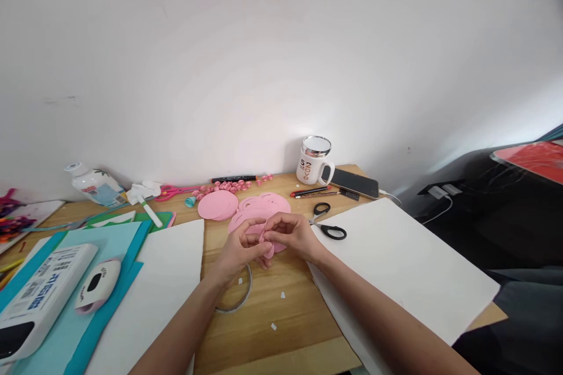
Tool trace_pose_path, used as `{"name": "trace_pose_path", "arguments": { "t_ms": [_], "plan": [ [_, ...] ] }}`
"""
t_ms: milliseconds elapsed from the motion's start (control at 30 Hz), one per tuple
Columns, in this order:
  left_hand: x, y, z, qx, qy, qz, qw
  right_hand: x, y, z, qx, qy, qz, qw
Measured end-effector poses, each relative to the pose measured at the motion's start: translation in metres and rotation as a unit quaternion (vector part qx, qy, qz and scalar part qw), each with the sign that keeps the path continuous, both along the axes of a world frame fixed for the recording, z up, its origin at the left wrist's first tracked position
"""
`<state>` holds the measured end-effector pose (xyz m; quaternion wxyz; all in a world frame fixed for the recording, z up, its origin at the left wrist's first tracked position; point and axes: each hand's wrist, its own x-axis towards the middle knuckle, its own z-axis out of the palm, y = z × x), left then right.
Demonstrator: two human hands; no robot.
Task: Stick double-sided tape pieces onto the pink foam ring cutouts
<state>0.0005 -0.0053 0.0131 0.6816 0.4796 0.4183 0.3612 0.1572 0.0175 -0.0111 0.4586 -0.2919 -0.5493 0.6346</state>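
Both hands meet over the middle of the desk around a small piece of pink paper (268,251), partly hidden by the fingers. My left hand (241,248) pinches it from the left, and my right hand (288,233) grips it from the right with thumb and fingertips. Just behind them lie pink paper cutouts (264,205) and a stack of pink paper circles (217,205). A roll of tape (246,293) rests flat under my left wrist. Black-handled scissors (332,231) lie to the right of my right hand, blades partly covered.
White sheets (404,263) spread on both sides. A lidded mug (313,164) and a phone (354,181) stand at the back right. Small pink rolled pieces (229,186) lie along the wall. At left are a white bottle (97,184), a white box (44,299) and a tape dispenser (97,286).
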Motion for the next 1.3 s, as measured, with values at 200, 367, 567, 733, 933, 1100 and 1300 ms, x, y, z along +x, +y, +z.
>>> {"name": "trace_pose_path", "arguments": {
  "t_ms": [200, 367, 567, 733, 933, 1100, 1300],
  "plan": [
    [0.0000, -0.0006, 0.0018, 0.003, -0.008, 0.009, 1.000, 0.0013, 0.0004, -0.0003, 0.039, -0.040, -0.025, 0.998],
    [-0.0003, 0.0000, 0.0013, -0.003, -0.005, 0.017, 1.000, 0.0013, 0.0004, 0.0009, 0.054, -0.053, -0.031, 0.997],
    [-0.0002, 0.0001, 0.0003, -0.008, -0.010, 0.015, 1.000, -0.0008, -0.0011, 0.0024, -0.003, -0.006, 0.012, 1.000],
    [0.0000, -0.0004, 0.0015, -0.008, -0.002, 0.007, 1.000, -0.0007, -0.0021, 0.0042, -0.015, 0.009, 0.024, 1.000],
    [-0.0004, 0.0001, 0.0002, -0.015, -0.008, 0.011, 1.000, -0.0006, -0.0008, 0.0029, 0.006, -0.012, -0.008, 1.000],
    [-0.0009, 0.0007, -0.0014, -0.016, -0.009, 0.007, 1.000, -0.0012, -0.0005, 0.0015, 0.004, -0.004, -0.007, 1.000],
    [-0.0002, 0.0001, 0.0014, -0.008, 0.000, 0.016, 1.000, 0.0006, -0.0009, 0.0024, 0.013, -0.035, -0.009, 0.999]
  ]
}}
